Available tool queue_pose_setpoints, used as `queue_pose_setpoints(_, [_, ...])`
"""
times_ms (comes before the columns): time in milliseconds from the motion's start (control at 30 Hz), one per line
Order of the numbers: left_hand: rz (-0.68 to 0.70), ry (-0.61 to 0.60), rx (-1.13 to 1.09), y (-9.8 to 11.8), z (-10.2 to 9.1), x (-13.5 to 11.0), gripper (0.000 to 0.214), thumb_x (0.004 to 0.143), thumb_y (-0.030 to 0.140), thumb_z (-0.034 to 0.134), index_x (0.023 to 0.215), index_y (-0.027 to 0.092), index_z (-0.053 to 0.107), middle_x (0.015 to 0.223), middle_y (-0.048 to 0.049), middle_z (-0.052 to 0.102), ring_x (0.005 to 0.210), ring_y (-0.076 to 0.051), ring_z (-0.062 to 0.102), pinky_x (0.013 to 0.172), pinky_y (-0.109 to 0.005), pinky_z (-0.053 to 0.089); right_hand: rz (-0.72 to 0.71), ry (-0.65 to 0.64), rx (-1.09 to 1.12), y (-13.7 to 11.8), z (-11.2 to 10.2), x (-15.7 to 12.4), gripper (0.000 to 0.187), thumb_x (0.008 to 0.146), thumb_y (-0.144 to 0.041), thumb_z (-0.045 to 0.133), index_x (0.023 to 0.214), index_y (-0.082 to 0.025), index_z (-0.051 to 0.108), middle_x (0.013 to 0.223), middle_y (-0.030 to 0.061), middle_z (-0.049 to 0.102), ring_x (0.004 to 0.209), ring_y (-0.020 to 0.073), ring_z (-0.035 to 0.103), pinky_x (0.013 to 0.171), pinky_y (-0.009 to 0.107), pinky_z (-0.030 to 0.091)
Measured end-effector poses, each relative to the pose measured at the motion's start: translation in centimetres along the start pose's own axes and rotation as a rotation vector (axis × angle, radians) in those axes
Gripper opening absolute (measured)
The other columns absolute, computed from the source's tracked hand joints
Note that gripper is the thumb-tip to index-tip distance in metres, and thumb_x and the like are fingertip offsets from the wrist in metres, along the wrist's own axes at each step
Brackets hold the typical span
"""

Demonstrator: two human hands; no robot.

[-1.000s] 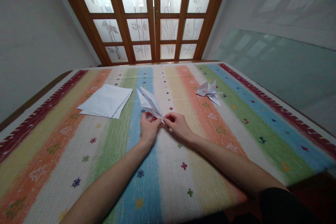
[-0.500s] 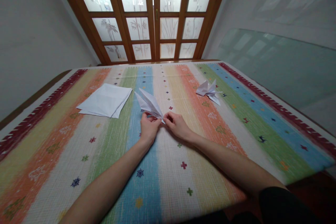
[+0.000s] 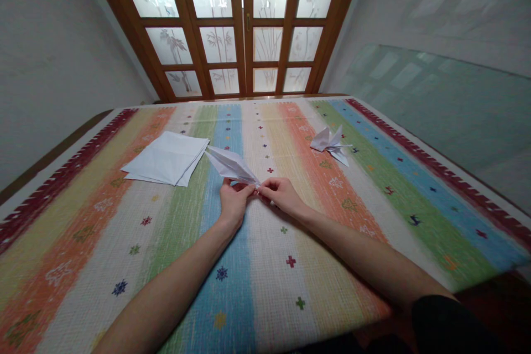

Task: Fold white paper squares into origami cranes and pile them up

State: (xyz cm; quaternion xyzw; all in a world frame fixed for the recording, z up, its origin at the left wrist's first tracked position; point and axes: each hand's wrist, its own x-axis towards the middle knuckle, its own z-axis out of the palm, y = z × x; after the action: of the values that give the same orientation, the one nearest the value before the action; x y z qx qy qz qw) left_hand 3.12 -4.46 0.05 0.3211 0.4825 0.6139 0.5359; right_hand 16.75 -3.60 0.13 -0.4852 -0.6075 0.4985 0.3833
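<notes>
A white folded paper [image 3: 232,166], long and pointed with layered flaps, is held just above the middle of the table. My left hand [image 3: 234,202] pinches its near end from the left, thumb toward the tip. From the right, my right hand [image 3: 282,194] pinches the same narrow end, its fingertips almost meeting the left thumb. The small folds between the fingertips are mostly hidden. Farther off to the right, a finished-looking paper crane [image 3: 331,142] rests on the cloth, apart from both hands.
A loose stack of white paper sheets [image 3: 166,157] lies at the left of the table. A striped tablecloth [image 3: 265,265] covers the tabletop. Behind the far edge stand wooden doors [image 3: 244,22] with frosted panes. A glass panel [image 3: 440,99] is along the right wall.
The folded paper has tipped lower and to the left, its far points closer together and near the sheet stack. Both hands keep their pinch, with small finger shifts.
</notes>
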Motion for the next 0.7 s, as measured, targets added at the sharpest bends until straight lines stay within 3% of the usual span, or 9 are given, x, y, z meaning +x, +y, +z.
queue_pose_setpoints(400, [-0.076,-0.043,-0.103,-0.3,-0.2,0.3,0.041,0.062,0.019,0.074,0.091,0.019,0.045,0.062,0.0034,0.067,0.051,-0.013,0.067,0.057,-0.027,0.058,-0.036,-0.086,-0.049,-0.3,-1.2,0.3,0.018,0.077,-0.031,0.059,0.064,-0.018,0.057,0.052,-0.0027,0.054,0.046,0.0093,0.047,0.047,0.023,0.034])
queue_pose_setpoints(700, [-0.082,-0.024,-0.074,-0.5,0.0,0.1,0.031,0.061,0.02,0.077,0.081,0.014,0.055,0.065,-0.0029,0.07,0.056,-0.015,0.068,0.06,-0.028,0.057,-0.186,0.091,-0.128,-0.1,-0.6,0.2,0.018,0.079,-0.035,0.062,0.076,-0.017,0.065,0.069,0.0022,0.064,0.062,0.0124,0.055,0.06,0.026,0.043])
